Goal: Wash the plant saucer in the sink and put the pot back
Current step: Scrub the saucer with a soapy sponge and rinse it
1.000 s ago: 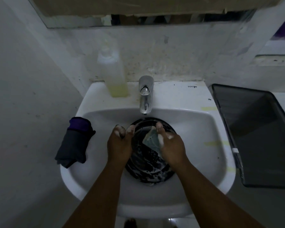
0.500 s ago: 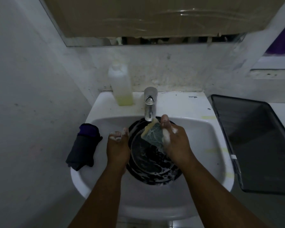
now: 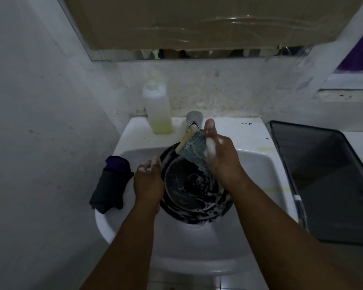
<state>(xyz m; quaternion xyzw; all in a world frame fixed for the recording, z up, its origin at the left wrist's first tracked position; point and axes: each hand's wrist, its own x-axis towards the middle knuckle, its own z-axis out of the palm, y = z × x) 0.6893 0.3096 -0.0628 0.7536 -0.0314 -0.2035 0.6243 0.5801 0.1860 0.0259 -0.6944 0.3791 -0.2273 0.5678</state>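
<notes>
Gripping the near-left rim of the plant saucer (image 3: 194, 191), the left hand (image 3: 148, 183) steadies it with suds on its curled fingers; that grip is closed on the rim. Just beyond, the right hand (image 3: 220, 158) pinches a soapy sponge (image 3: 192, 150), thumb up along its right edge, holding it above the far rim of the saucer, close under the tap (image 3: 194, 120).

The saucer lies dark and foamy in the bowl of the sink (image 3: 260, 174), so I judge the scrubbing to be well under way or nearly over. Rinsing is not yet done: lather coats the saucer, and no running water can be made out in the dim light. Putting the pot back is all still to come.

No pot or plant appears anywhere, so where it waits cannot be told. A dark rolled cloth (image 3: 110, 185) sits on the sink's left rim, a bottle (image 3: 157, 109) of yellowish liquid stands at the back, and a dark tray (image 3: 327, 181) lies to the right, partly cut off. Covering hides most of the mirror (image 3: 197, 24).
</notes>
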